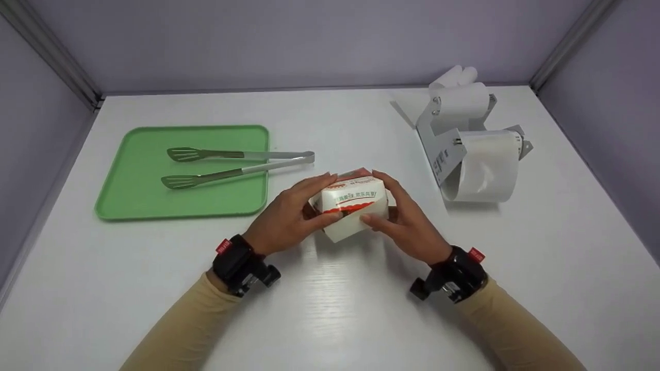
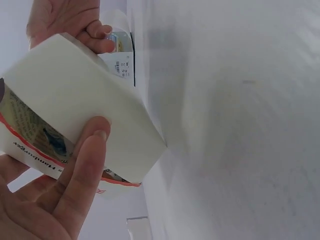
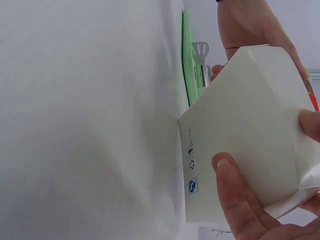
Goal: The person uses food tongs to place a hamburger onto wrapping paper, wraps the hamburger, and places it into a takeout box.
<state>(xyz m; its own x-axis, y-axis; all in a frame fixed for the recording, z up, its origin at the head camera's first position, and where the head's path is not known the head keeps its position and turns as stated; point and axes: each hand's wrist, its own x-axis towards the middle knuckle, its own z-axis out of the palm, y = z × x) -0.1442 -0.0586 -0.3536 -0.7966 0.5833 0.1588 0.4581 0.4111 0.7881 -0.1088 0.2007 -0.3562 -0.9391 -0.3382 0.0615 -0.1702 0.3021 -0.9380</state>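
A white paper hamburger box (image 1: 356, 195) with red and green print is held between both hands at the middle of the table. My left hand (image 1: 286, 219) grips its left side, thumb on the near face and fingers over the top. On the opposite side, my right hand (image 1: 415, 224) holds it the same way. The box leans, its lower corner close over the table in the left wrist view, where "Hamburger" lettering shows beside a red band. Small blue marks on the box (image 3: 240, 130) appear in the right wrist view. What lies inside is hidden.
To the left lies a green tray (image 1: 139, 196), with metal tongs (image 1: 221, 172) resting across it, handle end past its right edge. A grey metal stand (image 1: 433, 147) bearing white curled sheets (image 1: 487, 170) occupies the back right. Pale walls border the table.
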